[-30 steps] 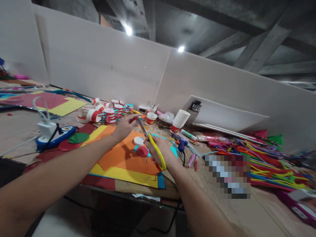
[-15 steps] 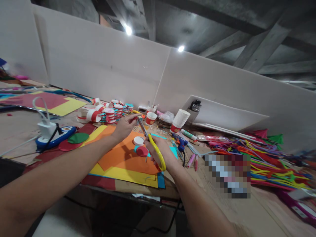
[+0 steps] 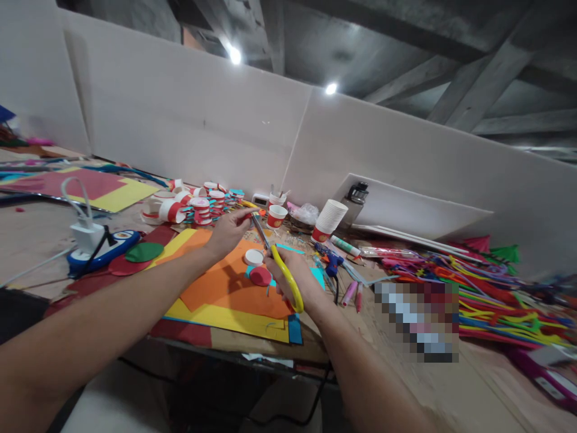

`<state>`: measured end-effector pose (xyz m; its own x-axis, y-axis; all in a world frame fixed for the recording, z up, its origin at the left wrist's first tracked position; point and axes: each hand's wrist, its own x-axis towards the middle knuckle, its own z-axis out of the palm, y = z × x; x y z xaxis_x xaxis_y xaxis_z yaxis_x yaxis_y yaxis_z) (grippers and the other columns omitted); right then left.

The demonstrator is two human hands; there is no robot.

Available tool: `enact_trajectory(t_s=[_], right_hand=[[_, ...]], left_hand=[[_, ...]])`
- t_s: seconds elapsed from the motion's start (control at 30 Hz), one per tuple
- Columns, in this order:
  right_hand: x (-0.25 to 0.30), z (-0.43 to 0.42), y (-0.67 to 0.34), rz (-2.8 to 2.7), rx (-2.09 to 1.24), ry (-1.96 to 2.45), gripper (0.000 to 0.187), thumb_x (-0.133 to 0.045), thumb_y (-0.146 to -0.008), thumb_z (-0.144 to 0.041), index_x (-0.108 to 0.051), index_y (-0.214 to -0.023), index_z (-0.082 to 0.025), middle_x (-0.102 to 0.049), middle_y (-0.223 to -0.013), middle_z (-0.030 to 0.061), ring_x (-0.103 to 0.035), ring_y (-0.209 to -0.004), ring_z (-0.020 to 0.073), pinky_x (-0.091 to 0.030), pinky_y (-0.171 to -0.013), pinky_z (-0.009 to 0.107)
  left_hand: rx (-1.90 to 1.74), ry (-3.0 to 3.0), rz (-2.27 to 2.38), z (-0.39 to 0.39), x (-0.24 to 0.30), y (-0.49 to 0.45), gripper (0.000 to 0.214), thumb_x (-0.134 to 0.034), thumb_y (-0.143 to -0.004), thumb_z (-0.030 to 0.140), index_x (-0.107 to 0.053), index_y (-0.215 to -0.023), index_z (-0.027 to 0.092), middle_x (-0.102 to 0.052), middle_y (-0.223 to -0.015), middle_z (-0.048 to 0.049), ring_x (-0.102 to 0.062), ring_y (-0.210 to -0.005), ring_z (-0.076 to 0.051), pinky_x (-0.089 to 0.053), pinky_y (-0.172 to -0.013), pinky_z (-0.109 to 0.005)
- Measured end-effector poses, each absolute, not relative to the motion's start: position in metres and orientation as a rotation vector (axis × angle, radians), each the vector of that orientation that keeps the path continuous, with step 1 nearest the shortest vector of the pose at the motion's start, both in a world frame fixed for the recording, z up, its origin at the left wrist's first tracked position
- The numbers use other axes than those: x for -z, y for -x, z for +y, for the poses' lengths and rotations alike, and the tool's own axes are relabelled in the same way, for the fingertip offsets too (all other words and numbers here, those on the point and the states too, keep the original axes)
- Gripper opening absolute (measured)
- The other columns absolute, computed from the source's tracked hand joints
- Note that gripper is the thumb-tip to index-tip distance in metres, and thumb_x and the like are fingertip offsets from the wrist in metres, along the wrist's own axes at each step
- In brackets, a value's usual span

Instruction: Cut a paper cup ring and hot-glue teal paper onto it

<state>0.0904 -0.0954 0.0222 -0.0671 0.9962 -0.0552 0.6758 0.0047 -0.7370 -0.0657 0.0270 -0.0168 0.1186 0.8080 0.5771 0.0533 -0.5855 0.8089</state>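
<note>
My right hand (image 3: 300, 273) is closed round yellow-handled scissors (image 3: 295, 294), whose metal blades point up and away. At the blade tips is my left hand (image 3: 228, 231), fingers pinched together; whatever they hold is too small to make out. Below the scissors lie a white paper cup piece (image 3: 254, 258) and a red paper disc (image 3: 260, 276) with light-blue bits beside it. Both rest on orange paper (image 3: 216, 285) stacked over yellow sheets (image 3: 252, 322).
Cut red-and-white cup pieces (image 3: 201, 210) cluster behind my left hand. A paper cup (image 3: 276, 217), a cup stack (image 3: 331, 219) and a blue glue gun (image 3: 333, 263) stand or lie beyond my right hand. Pipe cleaners (image 3: 500, 316) spread at right; a power strip (image 3: 103, 252) sits left.
Both hands and the scissors stay almost in place; the blades look slightly shifted near my left fingertips. The objects on the table keep their places.
</note>
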Motion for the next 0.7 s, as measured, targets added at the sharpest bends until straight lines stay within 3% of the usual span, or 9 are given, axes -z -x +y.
enact_trajectory(t_s=[0.27, 0.7], right_hand=[[-0.0223, -0.0930, -0.0951, -1.877, -0.750, 1.609, 0.016, -0.052, -0.085, -0.032, -0.060, -0.091, -0.021, -0.049, -0.056, -0.0054, -0.047, -0.047, 0.0089, -0.036, -0.047, 0.018], [-0.0161, -0.0932, -0.0955, -1.864, -0.807, 1.555, 0.019, -0.047, -0.087, -0.033, -0.059, -0.098, -0.022, -0.047, -0.056, -0.0062, -0.048, -0.046, 0.0089, -0.037, -0.046, 0.017]], left_hand=[[-1.621, -1.762, 0.871, 0.0242, 0.0124, 0.0647, 0.036, -0.051, -0.080, 0.021, -0.074, -0.108, 0.016, -0.075, -0.091, -0.0042, -0.067, -0.088, -0.018, -0.054, -0.084, -0.031], [-1.641, -1.765, 0.901, 0.0266, 0.0137, 0.0663, 0.037, -0.049, -0.082, 0.023, -0.074, -0.108, 0.016, -0.071, -0.078, -0.0022, -0.066, -0.092, -0.019, -0.052, -0.089, -0.032]])
